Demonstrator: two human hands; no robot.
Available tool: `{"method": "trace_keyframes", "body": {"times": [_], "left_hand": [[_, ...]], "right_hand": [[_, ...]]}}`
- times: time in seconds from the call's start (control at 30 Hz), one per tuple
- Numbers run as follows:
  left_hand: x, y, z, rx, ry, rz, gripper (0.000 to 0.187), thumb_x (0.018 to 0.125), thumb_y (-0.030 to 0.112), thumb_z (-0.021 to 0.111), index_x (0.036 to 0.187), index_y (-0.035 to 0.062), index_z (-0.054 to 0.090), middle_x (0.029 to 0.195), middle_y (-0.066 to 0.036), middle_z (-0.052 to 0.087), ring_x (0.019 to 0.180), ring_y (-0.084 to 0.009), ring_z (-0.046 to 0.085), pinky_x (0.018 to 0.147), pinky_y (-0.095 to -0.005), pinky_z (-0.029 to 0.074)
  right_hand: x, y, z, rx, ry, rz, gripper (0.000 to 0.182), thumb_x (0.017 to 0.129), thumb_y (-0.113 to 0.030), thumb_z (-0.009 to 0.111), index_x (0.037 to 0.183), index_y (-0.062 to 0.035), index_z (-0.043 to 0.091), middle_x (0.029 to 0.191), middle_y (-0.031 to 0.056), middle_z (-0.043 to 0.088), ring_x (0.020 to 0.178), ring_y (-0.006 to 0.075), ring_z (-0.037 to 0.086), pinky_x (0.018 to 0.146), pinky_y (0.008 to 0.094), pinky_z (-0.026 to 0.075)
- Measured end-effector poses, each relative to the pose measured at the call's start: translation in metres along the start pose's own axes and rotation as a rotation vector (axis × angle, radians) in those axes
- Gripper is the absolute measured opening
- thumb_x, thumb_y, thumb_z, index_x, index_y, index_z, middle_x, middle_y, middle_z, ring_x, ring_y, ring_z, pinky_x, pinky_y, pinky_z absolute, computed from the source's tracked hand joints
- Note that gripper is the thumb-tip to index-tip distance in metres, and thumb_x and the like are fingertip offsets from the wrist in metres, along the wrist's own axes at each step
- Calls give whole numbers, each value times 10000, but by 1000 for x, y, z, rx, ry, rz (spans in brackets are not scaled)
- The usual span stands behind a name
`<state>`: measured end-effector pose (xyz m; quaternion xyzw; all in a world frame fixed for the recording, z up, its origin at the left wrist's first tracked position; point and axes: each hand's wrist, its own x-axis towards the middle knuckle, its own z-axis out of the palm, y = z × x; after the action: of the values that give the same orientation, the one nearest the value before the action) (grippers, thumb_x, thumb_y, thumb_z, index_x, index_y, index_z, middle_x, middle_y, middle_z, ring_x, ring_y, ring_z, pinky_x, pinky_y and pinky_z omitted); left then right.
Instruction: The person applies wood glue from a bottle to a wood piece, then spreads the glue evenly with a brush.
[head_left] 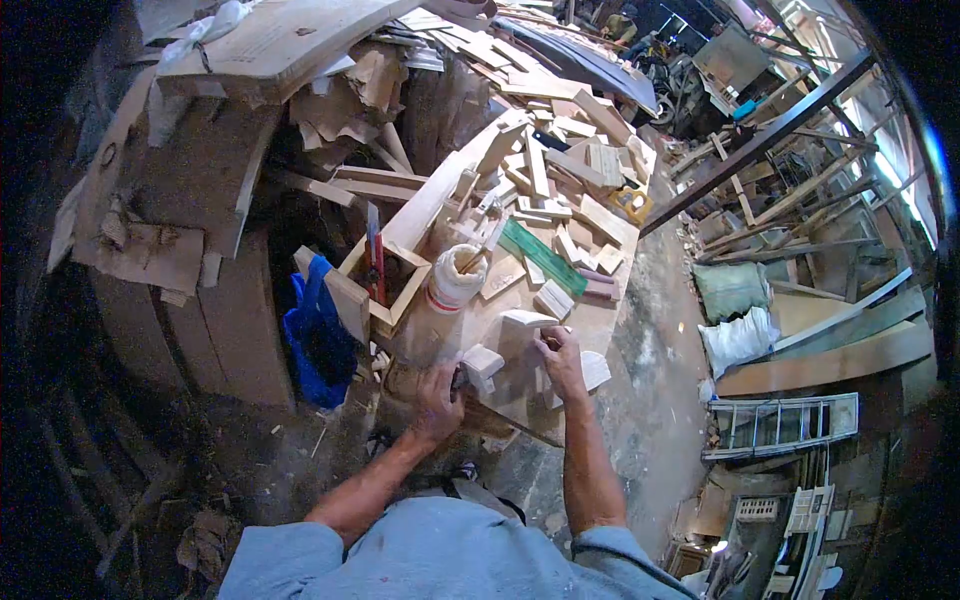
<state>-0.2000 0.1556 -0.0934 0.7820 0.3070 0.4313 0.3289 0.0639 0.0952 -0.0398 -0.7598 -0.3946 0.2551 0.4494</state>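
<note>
My left hand (438,402) is closed round something dark, mostly hidden by the fingers, at the near edge of the workbench (505,395). Just beyond its fingertips are small pale wood blocks (483,364). My right hand (560,352) is held over the bench with its fingers pinched together; what they hold, if anything, is too small to make out. A pale curved wood piece (530,318) lies close to the right fingertips. Beside the right wrist sits a white rounded piece (596,371). An open white tub (457,282) with a stick in it stands beyond both hands.
Wood offcuts (600,165) and a green strip (543,256) cover the far bench. To the left are a wooden frame (402,290), a red-handled tool (376,270) and a blue bag (322,335). Sacks (738,340), boards and a ladder-like frame (782,425) line the right side.
</note>
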Motion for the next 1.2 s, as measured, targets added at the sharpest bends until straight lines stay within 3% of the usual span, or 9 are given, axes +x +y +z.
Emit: {"method": "trace_keyframes", "body": {"times": [0.37, 0.47, 0.67, 0.87, 1.2], "left_hand": [[16, 5, -15, -74, -60, -74, 601, 712, -137, 634, 1290, 7, 551, 1271, -232, 585, 1196, -456, 572, 1028, -491, 478], [19, -2, -13, -89, -13, 39, 579, 718, -139, 640, 1272, 7, 556, 1263, -232, 583, 1192, -450, 581, 1025, -475, 489], [19, -12, -10, -43, 11, 85, 565, 722, -138, 645, 1262, 0, 555, 1252, -232, 583, 1170, -449, 598, 1000, -466, 506], [29, 4, -26, -27, -15, 56, 548, 730, -132, 634, 1257, -1, 554, 1248, -240, 581, 1148, -464, 604, 981, -480, 510], [26, 1, -25, -69, -64, 154, 580, 687, -130, 638, 1243, 3, 541, 1235, -241, 569, 1128, -477, 585, 970, -497, 507]], "right_hand": [[-2, 12, 7, 74, 53, -50, 251, 906, -113, 772, 1097, 23, 681, 987, 71, 709, 917, 158, 681, 810, 303, 554], [1, 31, 9, 105, 77, -24, 274, 902, -107, 770, 1123, 32, 686, 997, 84, 720, 903, 169, 693, 781, 306, 565], [-6, 26, 10, 107, 76, -34, 278, 896, -103, 768, 1118, 48, 696, 999, 104, 737, 889, 175, 704, 749, 299, 573], [-7, 27, 14, 216, 86, 29, 245, 912, -105, 746, 1113, 31, 714, 976, 89, 742, 871, 155, 698, 762, 296, 571], [0, 24, 12, 126, 72, -45, 218, 932, -125, 727, 1105, 9, 734, 976, 57, 743, 852, 126, 672, 736, 278, 541]]}}
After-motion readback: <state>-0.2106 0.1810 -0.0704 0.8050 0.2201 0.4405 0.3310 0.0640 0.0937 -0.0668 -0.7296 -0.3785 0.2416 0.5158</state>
